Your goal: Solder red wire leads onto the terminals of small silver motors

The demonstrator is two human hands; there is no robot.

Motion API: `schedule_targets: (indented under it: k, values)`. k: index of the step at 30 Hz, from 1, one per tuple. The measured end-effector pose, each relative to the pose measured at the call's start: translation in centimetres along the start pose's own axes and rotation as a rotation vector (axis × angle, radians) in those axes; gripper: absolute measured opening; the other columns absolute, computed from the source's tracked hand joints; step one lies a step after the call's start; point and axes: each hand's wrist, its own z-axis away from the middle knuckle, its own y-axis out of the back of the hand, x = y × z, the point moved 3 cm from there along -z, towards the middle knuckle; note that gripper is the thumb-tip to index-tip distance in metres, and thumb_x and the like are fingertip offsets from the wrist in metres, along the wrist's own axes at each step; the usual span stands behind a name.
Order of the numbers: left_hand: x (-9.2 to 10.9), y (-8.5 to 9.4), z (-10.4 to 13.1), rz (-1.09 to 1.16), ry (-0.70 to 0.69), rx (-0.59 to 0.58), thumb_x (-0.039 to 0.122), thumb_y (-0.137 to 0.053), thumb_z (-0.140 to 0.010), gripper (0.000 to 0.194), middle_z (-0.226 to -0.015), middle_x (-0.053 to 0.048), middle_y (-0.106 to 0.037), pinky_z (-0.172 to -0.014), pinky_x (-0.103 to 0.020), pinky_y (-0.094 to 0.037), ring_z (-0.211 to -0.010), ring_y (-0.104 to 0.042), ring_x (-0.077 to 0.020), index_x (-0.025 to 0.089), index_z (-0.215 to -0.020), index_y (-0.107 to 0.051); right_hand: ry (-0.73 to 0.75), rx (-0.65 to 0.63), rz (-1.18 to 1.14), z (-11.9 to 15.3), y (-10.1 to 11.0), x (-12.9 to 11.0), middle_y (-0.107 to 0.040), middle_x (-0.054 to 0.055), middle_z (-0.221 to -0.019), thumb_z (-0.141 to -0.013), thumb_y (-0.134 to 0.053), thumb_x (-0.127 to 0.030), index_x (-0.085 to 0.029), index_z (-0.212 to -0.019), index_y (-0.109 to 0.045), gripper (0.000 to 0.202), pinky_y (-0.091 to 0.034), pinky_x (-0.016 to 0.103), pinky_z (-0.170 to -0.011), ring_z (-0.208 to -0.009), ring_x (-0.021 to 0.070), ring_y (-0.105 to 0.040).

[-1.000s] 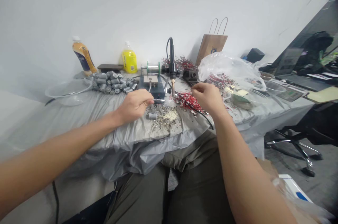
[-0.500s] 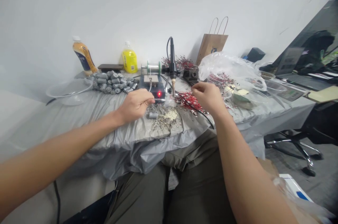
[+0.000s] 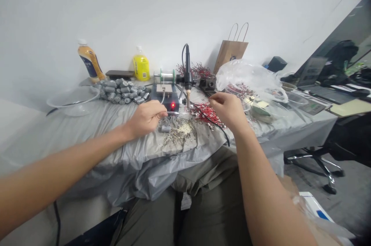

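Note:
My left hand is closed on a slim silver pointed tool, whose tip points right toward the foot of the soldering iron. The iron hangs upright in a holder, tip down. My right hand is pinched closed just right of the iron; whatever lies between its fingertips is too small to make out. Beneath and beside it spreads a heap of red wires with metal ends. Below the silver tool lies one small grey cylinder, near scattered metal bits and pale crumbs.
Behind my left hand are a control box with a red light, a solder spool and a pile of grey cylinders. A clear bowl stands left, a yellow bottle behind. Plastic bags and a paper bag occupy the right.
The whole view has shifted slightly. Both hands keep nearly the same places and grips, with the silver tool still held beside the iron's tip.

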Motion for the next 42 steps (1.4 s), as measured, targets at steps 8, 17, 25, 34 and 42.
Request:
schedule_targets:
  k: [8, 17, 25, 34, 42]
  values:
    - [-0.2, -0.4, 0.5, -0.001, -0.025, 0.023, 0.034, -0.072, -0.109, 0.021, -0.103, -0.005, -0.073, -0.080, -0.034, -0.066, -0.087, -0.072, -0.0179, 0.014, -0.114, -0.072, -0.007, 0.003, -0.051, 0.8, 0.8, -0.5, -0.084, 0.006, -0.085, -0.085, -0.064, -0.021, -0.019, -0.091, -0.086, 0.024, -0.049, 0.033, -0.077, -0.079, 0.0229, -0.074]
    - [0.0, -0.3, 0.3, 0.026, -0.057, 0.046, 0.033, -0.072, -0.110, 0.020, -0.100, -0.004, -0.072, -0.079, -0.033, -0.065, -0.084, -0.071, -0.0171, 0.013, -0.111, -0.072, -0.044, 0.082, -0.075, 0.1, 0.5, -0.3, -0.079, 0.002, -0.085, -0.098, -0.071, -0.021, -0.017, -0.098, -0.081, 0.011, -0.056, 0.036, -0.086, -0.081, 0.0190, -0.073]
    - [0.2, -0.3, 0.2, 0.021, -0.053, 0.054, 0.033, -0.071, -0.110, 0.019, -0.098, -0.003, -0.072, -0.078, -0.033, -0.065, -0.084, -0.071, -0.0168, 0.014, -0.109, -0.071, -0.068, 0.073, -0.062, 0.3, -0.8, -0.4, -0.078, 0.002, -0.094, -0.106, -0.075, -0.037, -0.017, -0.102, -0.077, 0.020, -0.062, 0.041, -0.095, -0.091, 0.0189, -0.075]
    - [0.1, -0.5, 0.6, 0.000, -0.015, 0.031, 0.035, -0.072, -0.109, 0.021, -0.104, -0.005, -0.073, -0.080, -0.035, -0.066, -0.088, -0.072, -0.0181, 0.014, -0.114, -0.072, -0.094, 0.073, -0.096, 0.7, -0.4, 0.4, -0.077, 0.003, -0.097, -0.107, -0.074, -0.041, -0.016, -0.104, -0.076, 0.024, -0.062, 0.040, -0.093, -0.091, 0.0186, -0.074]
    - [0.3, -0.4, 0.4, 0.030, -0.040, 0.079, 0.033, -0.070, -0.111, 0.018, -0.102, -0.005, -0.073, -0.080, -0.033, -0.066, -0.087, -0.072, -0.0173, 0.015, -0.111, -0.072, -0.110, 0.041, -0.091, 0.8, -0.8, 0.8, -0.077, 0.004, -0.102, -0.107, -0.074, -0.043, -0.016, -0.106, -0.076, 0.026, -0.063, 0.041, -0.094, -0.095, 0.0193, -0.075]
